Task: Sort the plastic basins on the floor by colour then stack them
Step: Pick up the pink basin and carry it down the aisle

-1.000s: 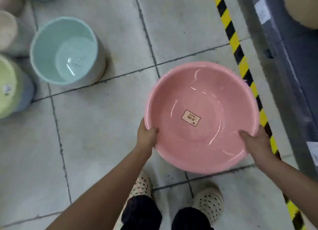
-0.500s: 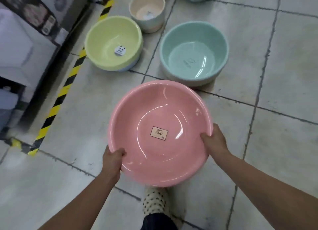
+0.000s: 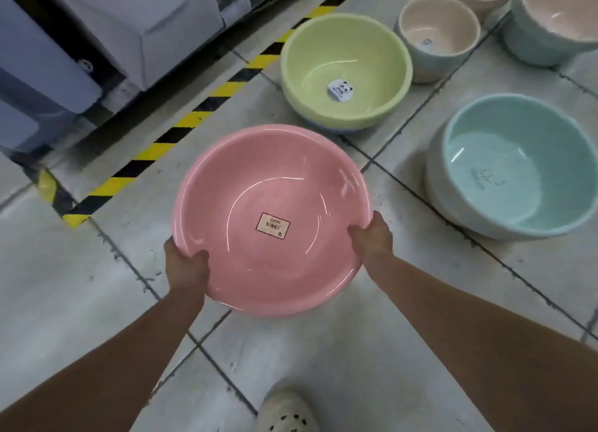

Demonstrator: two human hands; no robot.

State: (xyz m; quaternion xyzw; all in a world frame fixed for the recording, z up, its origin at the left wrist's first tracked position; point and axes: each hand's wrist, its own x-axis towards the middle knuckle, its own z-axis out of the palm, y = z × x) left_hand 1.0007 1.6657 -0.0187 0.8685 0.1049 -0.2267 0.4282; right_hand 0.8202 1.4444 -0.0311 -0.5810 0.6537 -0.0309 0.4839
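The floor (image 3: 81, 302) is laid with large pale grey tiles, dull and lightly scuffed, with dark specks gathered along the joints. Dark grout lines (image 3: 453, 226) cross it on the diagonal, running from 10 o'clock toward 4 o'clock and from 1 o'clock toward 7 o'clock. A strip of yellow-and-black striped tape (image 3: 181, 130) is stuck to the tiles, slanting from 12 o'clock down to 9 o'clock, where it turns a short corner. Beyond the tape, at 11 o'clock, stands a light grey metal cabinet (image 3: 145, 23) with a blue-grey panel (image 3: 38, 75) at 10 o'clock; deep shadow lies along its base. The light is soft and even.
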